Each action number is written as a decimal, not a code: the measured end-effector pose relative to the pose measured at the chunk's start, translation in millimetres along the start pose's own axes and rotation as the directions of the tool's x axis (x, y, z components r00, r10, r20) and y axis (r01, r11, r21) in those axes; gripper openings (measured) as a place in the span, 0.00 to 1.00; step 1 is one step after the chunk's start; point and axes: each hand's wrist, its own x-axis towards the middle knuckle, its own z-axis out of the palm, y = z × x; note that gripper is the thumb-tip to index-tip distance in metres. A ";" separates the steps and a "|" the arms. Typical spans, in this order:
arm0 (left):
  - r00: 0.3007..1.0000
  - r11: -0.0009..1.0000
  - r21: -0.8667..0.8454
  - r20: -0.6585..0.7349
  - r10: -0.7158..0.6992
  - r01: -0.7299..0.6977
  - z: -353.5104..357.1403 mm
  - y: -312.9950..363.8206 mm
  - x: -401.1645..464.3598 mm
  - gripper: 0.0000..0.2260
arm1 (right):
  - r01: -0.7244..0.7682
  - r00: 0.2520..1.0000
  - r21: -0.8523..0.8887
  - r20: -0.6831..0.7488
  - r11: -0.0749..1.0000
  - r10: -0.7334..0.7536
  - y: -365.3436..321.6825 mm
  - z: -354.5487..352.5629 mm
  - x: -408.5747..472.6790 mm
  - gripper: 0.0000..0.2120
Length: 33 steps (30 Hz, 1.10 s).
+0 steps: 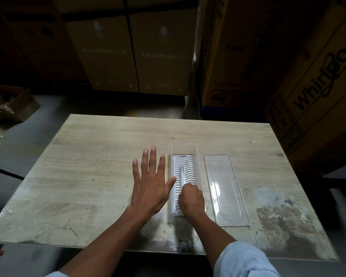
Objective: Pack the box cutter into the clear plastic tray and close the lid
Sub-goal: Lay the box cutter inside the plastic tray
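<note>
A clear plastic tray [184, 149] with a wavy ribbed floor lies lengthwise in the middle of the table. A thin dark-and-silver box cutter [182, 173] rests inside it, its near end hidden under my right hand [191, 199], whose fingers are curled over the cutter in the tray. My left hand [150, 181] lies flat on the table just left of the tray, fingers spread, thumb tip touching the tray's left rim. The clear lid [226, 188] lies flat on the table to the right of the tray, apart from it.
The wooden table [88, 166] is worn and scuffed near its front edge. Large cardboard boxes [318, 86] stand close behind and to the right of the table. An open carton [10, 104] sits on the floor at far left.
</note>
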 end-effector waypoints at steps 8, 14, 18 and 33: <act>1.000 1.000 -0.027 0.003 0.007 -0.007 5.9 4.8 2.1 0.37 | 0.009 1.000 0.087 -0.014 0.996 -0.008 1.1 -13.3 -2.2 0.17; 0.999 0.999 -0.032 0.000 0.035 -0.035 13.0 13.9 2.6 0.35 | 0.178 0.938 0.237 -0.333 0.955 -0.093 23.4 -55.5 -2.6 0.11; 0.999 0.999 -0.032 0.003 0.040 -0.040 15.4 17.2 -0.3 0.35 | 0.050 0.914 0.394 -0.388 0.918 0.117 69.4 -67.4 10.3 0.09; 0.998 0.999 -0.031 0.042 0.036 -0.035 17.4 17.6 -13.4 0.36 | -0.059 0.998 0.023 -0.020 0.998 0.060 103.0 -13.3 -6.9 0.14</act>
